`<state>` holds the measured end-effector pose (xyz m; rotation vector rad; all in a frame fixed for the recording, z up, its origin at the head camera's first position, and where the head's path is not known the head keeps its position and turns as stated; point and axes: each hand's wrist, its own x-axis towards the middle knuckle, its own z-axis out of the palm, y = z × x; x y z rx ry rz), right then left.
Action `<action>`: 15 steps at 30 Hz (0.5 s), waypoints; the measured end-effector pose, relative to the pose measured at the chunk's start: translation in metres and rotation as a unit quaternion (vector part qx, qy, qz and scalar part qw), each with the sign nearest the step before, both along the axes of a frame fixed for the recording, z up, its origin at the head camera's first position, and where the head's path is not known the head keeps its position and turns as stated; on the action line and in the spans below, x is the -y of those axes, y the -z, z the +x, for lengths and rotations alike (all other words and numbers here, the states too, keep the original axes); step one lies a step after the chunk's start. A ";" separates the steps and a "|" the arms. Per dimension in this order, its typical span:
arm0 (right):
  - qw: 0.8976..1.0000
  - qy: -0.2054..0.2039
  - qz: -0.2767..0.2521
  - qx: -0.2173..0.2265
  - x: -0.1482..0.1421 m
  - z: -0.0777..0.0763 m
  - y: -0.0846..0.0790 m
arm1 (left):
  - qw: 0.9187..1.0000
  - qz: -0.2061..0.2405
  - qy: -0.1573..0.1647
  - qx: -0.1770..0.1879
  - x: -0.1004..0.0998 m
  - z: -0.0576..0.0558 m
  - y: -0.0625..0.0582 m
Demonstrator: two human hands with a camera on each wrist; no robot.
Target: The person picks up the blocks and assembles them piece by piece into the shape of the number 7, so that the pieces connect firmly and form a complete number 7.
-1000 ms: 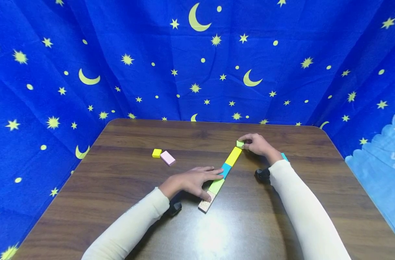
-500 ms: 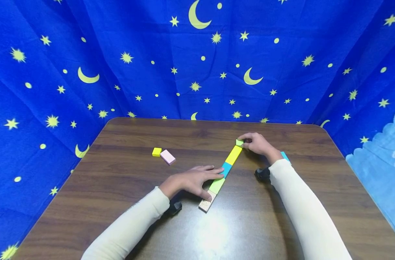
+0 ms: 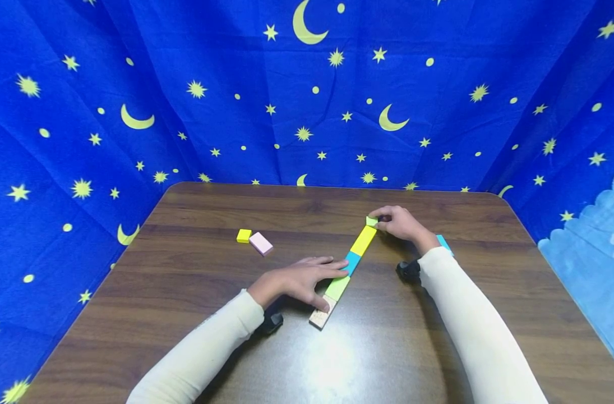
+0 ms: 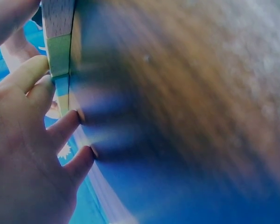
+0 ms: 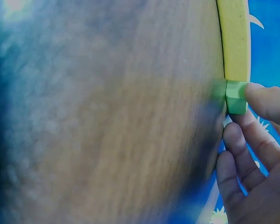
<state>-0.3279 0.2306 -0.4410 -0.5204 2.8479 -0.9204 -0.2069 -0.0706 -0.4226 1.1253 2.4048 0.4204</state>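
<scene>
Apparently kept clear of the row point(image 3: 338, 288), a square yellow block point(image 3: 244, 236) and a pink block point(image 3: 261, 243) lie at left. The left hand point(image 3: 307, 279) is loosely spread, gripping nothing, thumb on the wooden block point(image 3: 321, 318) and fingertips at the blue block point(image 3: 354, 261), probably to steady them. Rightward, the right hand point(image 3: 400, 222) pinches the small green block point(image 3: 371, 221) between thumb and finger, likely to align it against the long yellow block point(image 3: 363, 240).

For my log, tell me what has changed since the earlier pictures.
The small light-green, apparently wooden block at the far end of the multicoloured block row has slid slightly left, the right hand pinching it throughout. Nothing was newly gripped or released. The left hand, yellow square block and pink rectangular block stayed put.
</scene>
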 end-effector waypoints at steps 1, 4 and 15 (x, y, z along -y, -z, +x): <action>1.000 -0.001 0.000 0.000 0.000 0.000 0.000 | 1.000 -0.001 -0.001 0.000 0.000 0.000 0.000; 1.000 -0.006 -0.002 -0.003 0.000 0.001 -0.001 | 1.000 -0.005 -0.003 0.001 -0.001 0.000 0.001; 0.996 -0.038 0.064 -0.045 -0.038 0.027 -0.048 | 1.000 -0.005 -0.001 0.002 0.000 0.000 0.001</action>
